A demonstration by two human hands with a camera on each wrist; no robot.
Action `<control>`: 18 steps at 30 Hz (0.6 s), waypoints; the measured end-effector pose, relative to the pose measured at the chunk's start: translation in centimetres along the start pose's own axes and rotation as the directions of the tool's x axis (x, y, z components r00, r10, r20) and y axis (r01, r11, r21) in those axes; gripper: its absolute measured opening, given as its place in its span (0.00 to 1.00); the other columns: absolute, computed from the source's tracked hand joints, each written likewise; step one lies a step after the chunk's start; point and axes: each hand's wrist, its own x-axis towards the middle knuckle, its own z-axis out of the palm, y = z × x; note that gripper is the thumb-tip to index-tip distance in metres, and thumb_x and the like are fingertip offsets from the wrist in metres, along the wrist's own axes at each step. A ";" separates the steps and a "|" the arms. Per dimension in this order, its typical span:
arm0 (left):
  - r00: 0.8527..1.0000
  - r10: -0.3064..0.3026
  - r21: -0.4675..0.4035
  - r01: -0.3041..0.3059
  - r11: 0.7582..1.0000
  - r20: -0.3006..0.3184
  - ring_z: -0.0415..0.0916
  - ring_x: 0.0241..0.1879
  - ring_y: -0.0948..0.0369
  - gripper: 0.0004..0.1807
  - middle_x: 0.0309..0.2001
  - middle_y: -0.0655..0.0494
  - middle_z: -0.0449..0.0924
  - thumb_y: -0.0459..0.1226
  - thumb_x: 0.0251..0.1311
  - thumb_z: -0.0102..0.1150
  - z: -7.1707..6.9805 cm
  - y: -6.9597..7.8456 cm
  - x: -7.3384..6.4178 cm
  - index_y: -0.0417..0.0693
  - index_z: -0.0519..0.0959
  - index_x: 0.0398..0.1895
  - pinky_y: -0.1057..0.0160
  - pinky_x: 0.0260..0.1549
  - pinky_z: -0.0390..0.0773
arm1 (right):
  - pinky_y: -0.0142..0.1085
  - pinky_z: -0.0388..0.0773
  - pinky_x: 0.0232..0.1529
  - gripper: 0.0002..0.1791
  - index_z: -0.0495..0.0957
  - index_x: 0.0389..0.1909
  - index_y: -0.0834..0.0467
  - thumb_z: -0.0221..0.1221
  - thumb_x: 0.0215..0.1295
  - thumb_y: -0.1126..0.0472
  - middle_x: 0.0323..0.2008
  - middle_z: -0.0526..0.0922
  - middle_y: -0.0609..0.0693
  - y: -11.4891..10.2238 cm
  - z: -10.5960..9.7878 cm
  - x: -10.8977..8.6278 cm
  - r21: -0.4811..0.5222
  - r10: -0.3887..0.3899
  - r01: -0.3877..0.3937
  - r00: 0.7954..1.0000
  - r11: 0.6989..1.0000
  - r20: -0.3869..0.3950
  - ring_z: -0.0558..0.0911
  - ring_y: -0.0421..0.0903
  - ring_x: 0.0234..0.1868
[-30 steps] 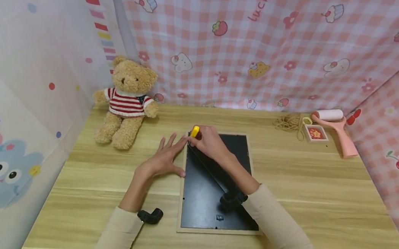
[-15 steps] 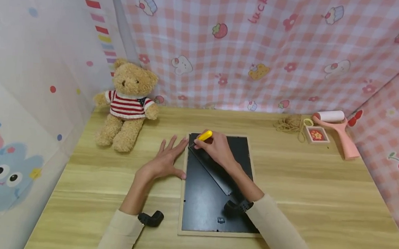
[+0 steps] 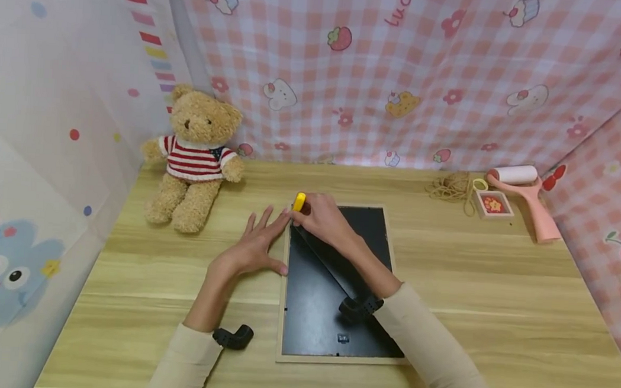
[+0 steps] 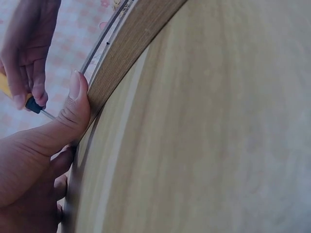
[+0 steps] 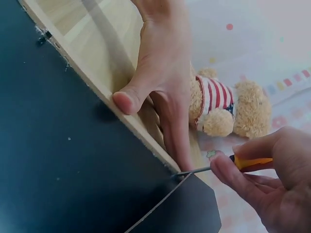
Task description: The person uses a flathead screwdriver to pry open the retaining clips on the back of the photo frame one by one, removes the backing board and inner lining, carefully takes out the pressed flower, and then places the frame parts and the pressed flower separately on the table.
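Observation:
A picture frame (image 3: 282, 323) lies face down, its black backing board (image 3: 313, 319) upward. A black stand leg (image 3: 328, 260) slants across the board. My right hand (image 3: 325, 221) pinches a screwdriver (image 5: 252, 163) by its yellow and black handle. In the right wrist view, its thin metal tip meets the wooden rim's inner edge beside the leg's end, near the far left corner. My left hand (image 3: 253, 250) lies with fingers spread along the frame's left side. Its thumb (image 4: 74, 104) presses the wooden edge, and its index fingertip is close to the screwdriver tip.
A teddy bear (image 3: 195, 160) in a striped sweater sits at the back left. At the back right are a bundle of twine (image 3: 452, 186), a yellow ring (image 3: 480, 184), a small square box (image 3: 493, 204) and a pink lint roller (image 3: 534, 205). A patterned curtain (image 3: 371, 73) hangs behind.
The screwdriver handle tipped over to the right half a second ago and now stands more upright again, the right hand shifting back up and left with it. The left hand keeps its place.

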 end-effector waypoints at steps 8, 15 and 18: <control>1.000 -0.004 -0.005 0.004 1.000 -0.007 0.18 0.90 0.50 0.76 0.92 0.51 0.38 0.51 0.50 0.86 -0.2 -0.1 -0.7 0.52 0.39 0.92 0.42 0.84 0.15 | 0.35 0.88 0.35 0.09 0.87 0.46 0.69 0.67 0.77 0.64 0.34 0.92 0.58 -1.0 0.0 0.7 -0.017 0.022 -0.021 0.998 1.000 0.058 0.92 0.50 0.34; 1.000 0.026 0.004 -0.026 1.000 -0.015 0.18 0.90 0.49 0.75 0.92 0.52 0.38 0.53 0.52 0.85 -0.2 -0.3 -0.6 0.55 0.39 0.93 0.40 0.84 0.16 | 0.42 0.90 0.41 0.11 0.86 0.45 0.67 0.68 0.77 0.61 0.36 0.91 0.58 -2.4 -0.9 -0.5 -0.030 0.068 -0.068 0.997 0.997 -0.022 0.90 0.50 0.35; 0.999 0.042 0.008 -0.042 0.999 -0.013 0.18 0.90 0.49 0.74 0.92 0.51 0.37 0.54 0.53 0.84 -0.2 -0.4 -0.5 0.53 0.40 0.93 0.40 0.83 0.15 | 0.45 0.91 0.45 0.10 0.87 0.47 0.65 0.69 0.76 0.61 0.39 0.91 0.58 -2.7 -1.4 -1.8 0.083 0.093 -0.085 0.991 0.993 -0.093 0.91 0.51 0.38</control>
